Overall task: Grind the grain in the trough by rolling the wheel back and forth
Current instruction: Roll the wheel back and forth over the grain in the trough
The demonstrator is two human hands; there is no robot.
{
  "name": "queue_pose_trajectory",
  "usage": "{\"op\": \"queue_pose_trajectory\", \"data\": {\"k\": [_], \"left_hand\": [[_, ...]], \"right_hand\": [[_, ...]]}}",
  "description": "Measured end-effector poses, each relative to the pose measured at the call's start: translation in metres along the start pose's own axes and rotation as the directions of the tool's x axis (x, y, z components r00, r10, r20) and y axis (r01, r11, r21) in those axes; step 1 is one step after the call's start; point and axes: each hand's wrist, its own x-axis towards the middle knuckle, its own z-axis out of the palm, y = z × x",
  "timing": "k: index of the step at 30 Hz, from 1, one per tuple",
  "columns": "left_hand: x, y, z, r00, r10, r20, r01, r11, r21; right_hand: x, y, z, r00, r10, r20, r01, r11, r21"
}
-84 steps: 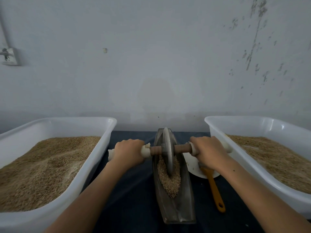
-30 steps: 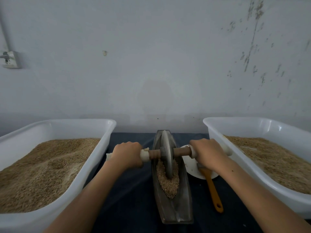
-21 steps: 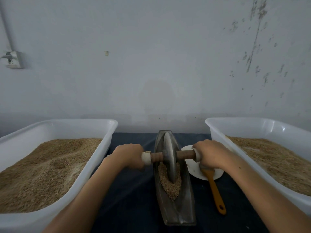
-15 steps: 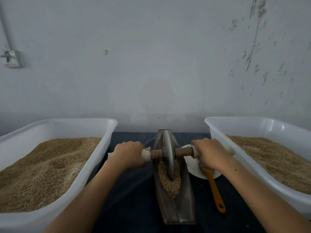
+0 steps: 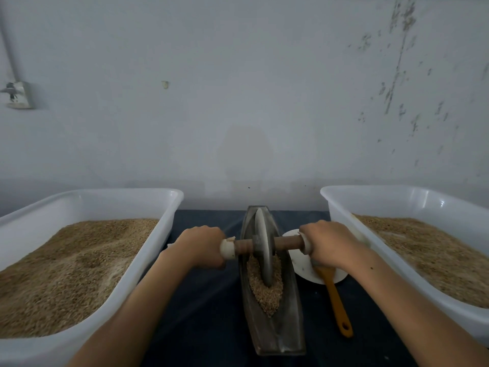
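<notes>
Nearest me is the open end of the trough (image 5: 275,332), a long narrow metal boat lying lengthwise on the dark cloth (image 5: 206,313). Grain (image 5: 266,290) is heaped in its middle. The wheel (image 5: 263,250) stands upright in that grain, its axle (image 5: 288,242) crossing the trough. My left hand (image 5: 199,246) is curled tight round the axle's left end, my right hand (image 5: 329,245) round its right end. Right of the trough lie an orange-handled brush (image 5: 337,305) and a white dish (image 5: 301,260). Grain-filled white tubs flank the trough, one on the left (image 5: 148,263), one on the right (image 5: 344,207).
</notes>
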Motion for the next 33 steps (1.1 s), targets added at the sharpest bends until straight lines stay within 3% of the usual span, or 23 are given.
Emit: {"op": "queue_pose_trajectory", "data": {"k": [5,12,16,22,26,30,33], "left_hand": [[-0.001,0.002,0.0,0.999,0.018,-0.029,-0.018,1.0,0.002],[-0.003,0.008,0.003,0.98,0.011,-0.201,0.001,0.998,0.058],[-0.003,0.011,0.004,0.957,0.027,-0.289,0.005,0.994,0.11],[-0.004,0.006,-0.003,0.998,0.048,-0.05,-0.045,0.997,0.056],[-0.006,0.005,-0.006,0.998,0.066,-0.024,-0.064,0.997,0.049],[-0.005,0.009,-0.005,0.995,0.046,-0.086,-0.038,0.995,0.095],[-0.003,0.014,-0.001,0.97,0.031,-0.242,0.006,0.989,0.149]], "right_hand": [[0.0,0.002,-0.001,0.999,-0.003,0.04,0.002,1.0,0.017],[0.002,-0.002,0.013,0.984,0.003,-0.18,-0.002,1.0,0.006],[0.002,-0.001,0.012,0.993,0.03,-0.112,-0.026,0.999,0.038],[0.001,0.001,0.002,0.998,0.007,0.054,-0.008,1.0,0.018],[-0.001,0.002,-0.005,0.99,-0.021,0.14,0.02,1.0,0.01],[0.001,0.004,-0.001,0.991,-0.018,0.134,0.009,0.998,0.064],[0.001,0.003,0.005,0.999,0.018,0.045,-0.022,0.996,0.091]]}}
